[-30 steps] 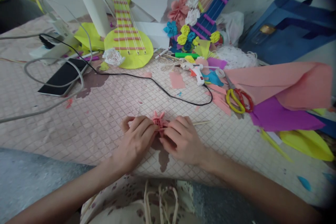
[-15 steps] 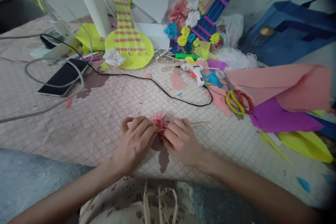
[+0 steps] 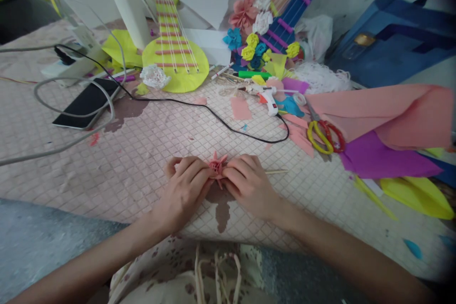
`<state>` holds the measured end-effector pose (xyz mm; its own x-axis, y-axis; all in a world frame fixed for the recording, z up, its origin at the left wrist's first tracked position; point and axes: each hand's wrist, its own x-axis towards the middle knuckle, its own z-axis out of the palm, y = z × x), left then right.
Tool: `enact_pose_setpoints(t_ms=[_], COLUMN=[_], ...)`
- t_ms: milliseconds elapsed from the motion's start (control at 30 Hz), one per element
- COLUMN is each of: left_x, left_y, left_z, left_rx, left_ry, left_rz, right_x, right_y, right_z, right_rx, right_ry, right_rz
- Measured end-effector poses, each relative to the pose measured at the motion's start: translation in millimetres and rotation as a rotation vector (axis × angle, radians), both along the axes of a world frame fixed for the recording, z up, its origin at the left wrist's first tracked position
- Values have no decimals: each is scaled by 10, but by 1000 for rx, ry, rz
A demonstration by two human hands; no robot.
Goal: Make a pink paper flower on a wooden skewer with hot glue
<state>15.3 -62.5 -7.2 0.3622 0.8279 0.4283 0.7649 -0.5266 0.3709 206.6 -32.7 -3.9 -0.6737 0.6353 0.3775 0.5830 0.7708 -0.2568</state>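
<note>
A small pink paper flower (image 3: pixel 216 166) with pointed petals is held between my two hands, just above the table's near edge. My left hand (image 3: pixel 187 183) pinches its left side with bent fingers. On the other side, my right hand (image 3: pixel 249 185) grips the flower's right edge, thumb and fingertips closed on it. A thin wooden stick (image 3: pixel 278 171) pokes out to the right from behind my right hand; whether the hand holds it or it lies on the table, I cannot tell. My fingers cover parts of the petals.
A white glue gun (image 3: pixel 270 100) with a black cord (image 3: pixel 228 126) lies ahead. Red-and-yellow scissors (image 3: pixel 319 137) and pink paper (image 3: pixel 392 109) are to the right. Behind stand a yellow paper guitar (image 3: pixel 178 69) and a blue one (image 3: pixel 285 28) with flowers. A tablet (image 3: pixel 83 107) lies left.
The flower has turned slightly between my fingers, and a petal now points toward me below its centre. Both hands stay in nearly the same place.
</note>
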Motion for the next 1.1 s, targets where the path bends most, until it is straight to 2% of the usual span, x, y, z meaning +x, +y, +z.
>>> enact_pose_setpoints(t_ms=[400, 733, 1100], left_x=[26, 12, 56], left_y=[3, -13, -5], left_z=[1, 19, 30], left_rx=[36, -58, 55], left_ry=[-19, 51, 30], left_rz=[-11, -81, 9], right_x=[0, 21, 14], right_y=[-7, -23, -21], right_z=[-11, -17, -37], right_rx=[53, 1, 39], right_ry=[-6, 17, -46], right_rz=[42, 7, 45])
